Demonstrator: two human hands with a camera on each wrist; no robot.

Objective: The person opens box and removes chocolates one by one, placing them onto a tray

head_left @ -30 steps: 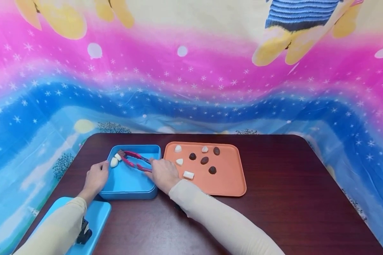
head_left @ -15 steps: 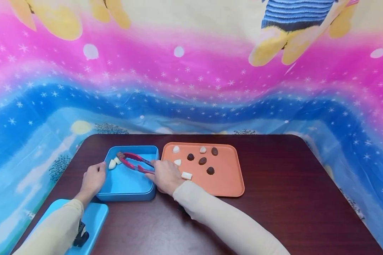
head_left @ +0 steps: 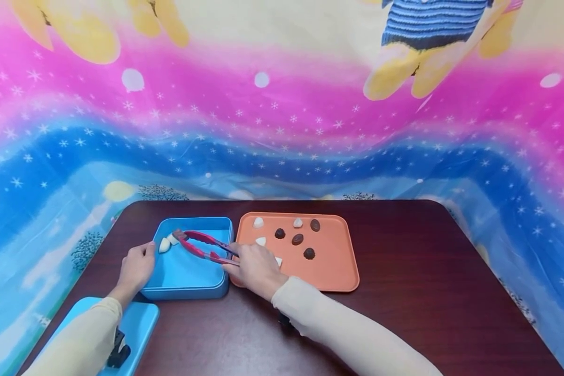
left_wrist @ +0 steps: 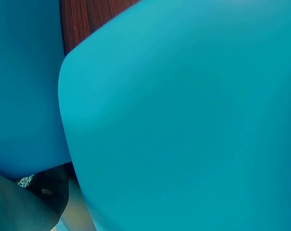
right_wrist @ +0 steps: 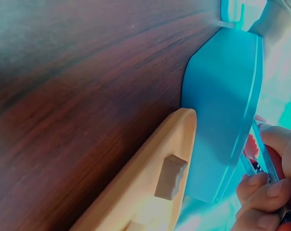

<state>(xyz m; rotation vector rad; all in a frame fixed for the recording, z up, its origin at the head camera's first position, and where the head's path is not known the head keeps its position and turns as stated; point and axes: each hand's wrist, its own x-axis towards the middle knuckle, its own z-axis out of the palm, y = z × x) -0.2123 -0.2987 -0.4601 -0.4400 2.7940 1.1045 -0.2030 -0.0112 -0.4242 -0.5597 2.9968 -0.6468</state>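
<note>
My left hand (head_left: 137,266) grips the left wall of a blue box (head_left: 185,293); in the left wrist view, only part of it shows at the lower left corner. My right hand (head_left: 257,269) holds red-headed tongs (head_left: 206,255) by their handles, above the box's right rim. Their tips reach the box's back left corner, at a brown chocolate (head_left: 179,234). Beside it lie a white egg-shaped piece (head_left: 164,245) and another white piece (head_left: 172,239). The right wrist view shows fingers (right_wrist: 263,197) curled round the tongs' handles.
Right of the box, an orange tray (head_left: 331,277) bears several brown and white chocolates, including a ribbed brown one (head_left: 309,254). A white block (head_left: 279,261) is partly hidden by my right hand. A blue lid (head_left: 143,318) lies at the front left, under my left forearm.
My right hand has drawn back to the right, toward the tray, covering more of the white block. The tongs' tips stay at the brown chocolate. My left hand keeps its grip on the box.
</note>
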